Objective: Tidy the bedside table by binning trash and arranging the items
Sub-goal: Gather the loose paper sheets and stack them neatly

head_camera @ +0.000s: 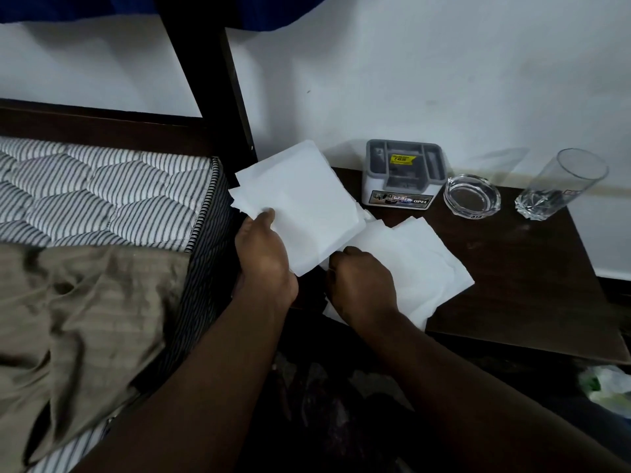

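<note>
A dark wooden bedside table (519,278) stands against the white wall. My left hand (264,259) holds a stack of white paper napkins (300,203) lifted over the table's left edge, thumb on top. My right hand (360,283) is closed on a second pile of white napkins (423,261) that lies on the table's front left part. At the back stand a grey and white organiser box (403,175) with a yellow label, a round glass ashtray (472,196) and a tall clear drinking glass (560,184).
A bed with a striped mattress (102,196) and a beige sheet (78,315) lies close on the left, its dark frame post (218,80) beside the table. A plastic bag (607,387) sits on the dark floor at the lower right.
</note>
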The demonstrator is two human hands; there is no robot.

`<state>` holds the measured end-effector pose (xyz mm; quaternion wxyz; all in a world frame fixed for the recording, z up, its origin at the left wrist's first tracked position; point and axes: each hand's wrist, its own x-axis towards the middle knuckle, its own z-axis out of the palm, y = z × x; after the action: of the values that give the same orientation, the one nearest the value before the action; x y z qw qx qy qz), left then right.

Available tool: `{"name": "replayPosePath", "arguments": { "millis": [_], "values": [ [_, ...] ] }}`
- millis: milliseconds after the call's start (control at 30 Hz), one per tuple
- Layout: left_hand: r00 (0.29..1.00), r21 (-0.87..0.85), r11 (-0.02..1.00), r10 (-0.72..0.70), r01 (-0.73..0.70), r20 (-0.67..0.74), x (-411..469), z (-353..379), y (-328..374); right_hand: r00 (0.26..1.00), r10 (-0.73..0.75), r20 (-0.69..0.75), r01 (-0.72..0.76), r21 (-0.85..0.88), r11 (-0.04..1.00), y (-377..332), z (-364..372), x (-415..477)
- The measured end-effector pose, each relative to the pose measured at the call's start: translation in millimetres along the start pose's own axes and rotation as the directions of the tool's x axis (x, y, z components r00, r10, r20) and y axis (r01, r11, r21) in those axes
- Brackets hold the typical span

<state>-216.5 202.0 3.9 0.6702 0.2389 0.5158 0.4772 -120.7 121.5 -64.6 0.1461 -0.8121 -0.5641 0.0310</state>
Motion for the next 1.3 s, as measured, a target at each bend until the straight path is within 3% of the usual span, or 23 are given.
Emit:
{"name": "replayPosePath", "arguments": {
  "millis": [100,200,333,467,600,667,833,933,1067,1167,1300],
  "values": [
    [1.0,0.002,1.0,0.006,-0.006,-0.005,1,0,2,0.997,0.065,-0.039,-0.061,0.106,0.993,5,-1,3],
    [1.0,0.0,1.0,0.015,-0.015,-0.011,5,-3,2,0.978,0.206,-0.032,-0.181,0.356,0.917,13,-10,7],
    [0.999,-0.008,0.999,0.032,-0.032,-0.02,10,-3,0,0.901,0.41,0.141,-0.4,0.635,0.661,27,-22,12],
    [0.993,-0.002,0.995,0.096,-0.096,-0.064,12,-3,0,0.797,0.526,0.297,-0.523,0.774,0.357,43,-29,15],
    [0.995,0.009,0.996,0.094,-0.094,-0.043,14,-5,-1,0.696,0.577,0.429,-0.516,0.857,-0.015,62,-48,14],
    [0.999,0.041,0.999,0.03,-0.031,0.012,10,-3,-5,0.67,0.577,0.467,-0.478,0.866,-0.146,72,-63,14],
    [0.981,0.089,0.99,-0.12,0.107,0.151,-10,13,-12,0.717,0.612,0.333,-0.254,0.943,-0.215,89,-95,13],
    [0.96,0.075,0.984,-0.177,0.164,0.218,-22,22,-19,0.772,0.617,0.154,-0.13,0.988,-0.083,89,-106,13],
    [0.927,0.138,0.965,-0.255,0.224,0.274,-34,32,-34,0.831,0.549,-0.087,-0.039,0.976,0.214,76,-105,14],
    [0.906,0.14,0.958,-0.283,0.251,0.314,-39,39,-43,0.884,0.417,-0.21,-0.004,0.889,0.457,59,-96,10],
    [0.893,0.143,0.96,-0.278,0.242,0.354,-40,43,-51,0.921,0.28,-0.271,-0.019,0.687,0.727,38,-81,0]
  ]
}}
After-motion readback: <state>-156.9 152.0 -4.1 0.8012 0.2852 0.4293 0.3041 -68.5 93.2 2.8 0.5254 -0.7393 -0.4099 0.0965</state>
